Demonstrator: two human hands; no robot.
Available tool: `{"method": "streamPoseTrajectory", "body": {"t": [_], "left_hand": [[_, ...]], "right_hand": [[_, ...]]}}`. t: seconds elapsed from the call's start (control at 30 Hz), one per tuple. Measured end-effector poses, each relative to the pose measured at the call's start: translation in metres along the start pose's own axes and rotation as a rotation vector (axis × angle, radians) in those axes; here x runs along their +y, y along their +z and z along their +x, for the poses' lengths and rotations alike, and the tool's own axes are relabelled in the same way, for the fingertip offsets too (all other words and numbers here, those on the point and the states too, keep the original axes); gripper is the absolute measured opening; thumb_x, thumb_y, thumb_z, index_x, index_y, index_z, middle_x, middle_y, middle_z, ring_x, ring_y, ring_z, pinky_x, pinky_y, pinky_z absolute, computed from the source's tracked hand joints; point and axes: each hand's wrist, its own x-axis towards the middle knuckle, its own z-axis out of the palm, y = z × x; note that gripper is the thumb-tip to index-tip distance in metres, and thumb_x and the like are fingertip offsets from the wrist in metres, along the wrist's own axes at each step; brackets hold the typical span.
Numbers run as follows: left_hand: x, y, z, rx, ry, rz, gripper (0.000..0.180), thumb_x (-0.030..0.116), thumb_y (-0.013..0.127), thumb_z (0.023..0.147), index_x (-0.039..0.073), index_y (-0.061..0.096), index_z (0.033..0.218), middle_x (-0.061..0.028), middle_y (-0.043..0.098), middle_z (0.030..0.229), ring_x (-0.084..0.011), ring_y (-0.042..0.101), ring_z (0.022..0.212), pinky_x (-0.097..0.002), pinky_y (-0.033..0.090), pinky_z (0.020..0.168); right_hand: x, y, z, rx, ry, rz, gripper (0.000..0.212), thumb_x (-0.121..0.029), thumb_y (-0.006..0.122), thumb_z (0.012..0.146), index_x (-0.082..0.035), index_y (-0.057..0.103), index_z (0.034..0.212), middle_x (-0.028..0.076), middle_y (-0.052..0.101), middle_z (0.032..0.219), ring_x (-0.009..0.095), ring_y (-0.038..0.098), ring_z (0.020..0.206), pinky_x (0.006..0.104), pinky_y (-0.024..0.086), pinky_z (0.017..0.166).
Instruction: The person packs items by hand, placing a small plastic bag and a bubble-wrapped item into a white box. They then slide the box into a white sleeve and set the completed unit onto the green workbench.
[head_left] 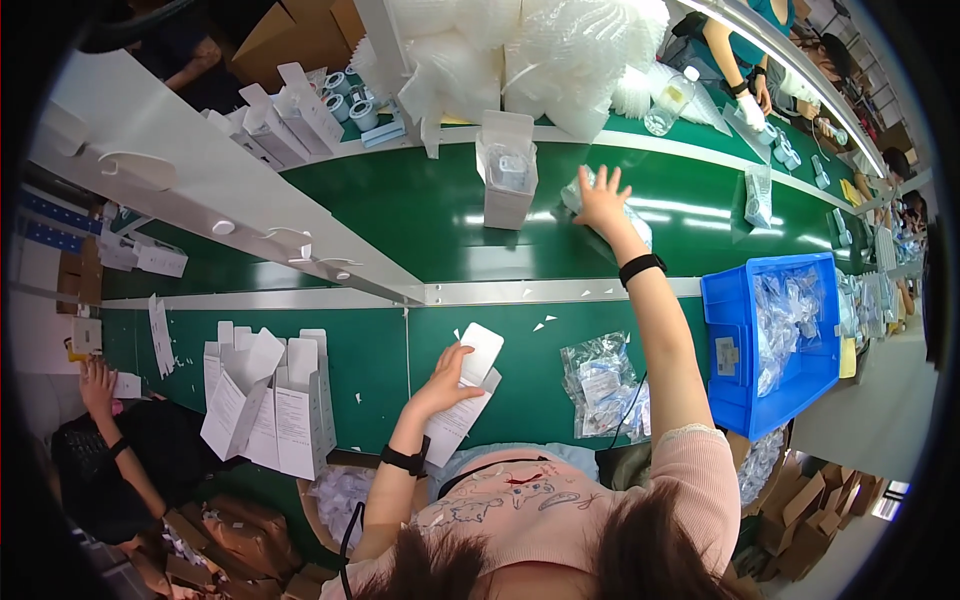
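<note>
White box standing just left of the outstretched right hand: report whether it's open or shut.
Open: the white box has a raised flap, and a clear-wrapped item shows at its top.

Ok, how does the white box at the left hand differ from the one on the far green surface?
The left hand holds the near box; no hand touches the far box. The near box shows lines of print; the far box's front looks plain. The far box shows a wrapped item inside; the near box's inside is hidden. Both are white.
</note>
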Motion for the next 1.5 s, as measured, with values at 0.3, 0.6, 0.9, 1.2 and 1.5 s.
{"method": "streamPoseTrajectory", "body": {"t": [0.3, 0.6, 0.9, 1.2, 1.5], "left_hand": [[0.115, -0.042, -0.006, 0.522, 0.115, -0.092, 0.084, 0.02, 0.081, 0.051, 0.006, 0.03, 0.117, -0.0198, 0.025, 0.13, -0.0346, 0.025, 0.123, -0.0402, 0.026, 0.099], [0.123, 0.006, 0.022, 0.613, 0.32, -0.117, 0.073, 0.014, 0.081, 0.05, 0.009, 0.03, 0.102, -0.0226, 0.02, 0.133, -0.0386, 0.028, 0.121, -0.0436, 0.03, 0.096], [0.089, 0.062, 0.016, 0.87, 0.395, -0.237, 0.075, 0.013, 0.082, 0.053, 0.01, 0.024, 0.1, -0.0249, 0.023, 0.13, -0.0403, 0.029, 0.12, -0.043, 0.03, 0.096], [0.063, 0.039, -0.048, 0.666, 0.387, -0.175, 0.073, 0.016, 0.08, 0.057, 0.008, 0.025, 0.104, -0.0254, 0.022, 0.13, -0.0367, 0.029, 0.121, -0.0423, 0.03, 0.096], [0.09, 0.016, -0.056, 0.682, 0.429, -0.176, 0.065, 0.012, 0.075, 0.062, 0.004, 0.032, 0.111, -0.0171, 0.02, 0.133, -0.0294, 0.027, 0.124, -0.0374, 0.026, 0.1]], "right_hand": [[0.018, -0.024, -0.064, 0.328, -0.216, 0.867, 0.08, -0.012, 0.067, 0.064, -0.012, 0.024, 0.132, 0.015, 0.052, 0.107, 0.029, 0.054, 0.095, 0.0422, 0.044, 0.082], [-0.058, -0.12, -0.207, 0.522, -0.001, 2.295, 0.054, -0.005, 0.063, 0.073, -0.004, 0.035, 0.12, 0.009, 0.05, 0.105, 0.019, 0.053, 0.093, 0.0303, 0.044, 0.081], [-0.13, -0.086, -0.255, 0.895, -0.136, 0.851, 0.052, -0.015, 0.067, 0.07, -0.009, 0.044, 0.116, 0.016, 0.038, 0.122, 0.03, 0.033, 0.117, 0.0384, 0.029, 0.096], [-0.013, 0.024, -0.253, 0.493, -0.002, 0.755, 0.035, -0.026, 0.061, 0.073, -0.007, 0.058, 0.103, 0.013, 0.049, 0.113, 0.032, 0.043, 0.107, 0.043, 0.037, 0.088], [0.037, 0.093, -0.218, -0.272, 0.115, 0.833, 0.025, -0.014, 0.059, 0.077, -0.004, 0.049, 0.097, 0.007, 0.057, 0.084, 0.021, 0.056, 0.08, 0.0359, 0.048, 0.065]]}}
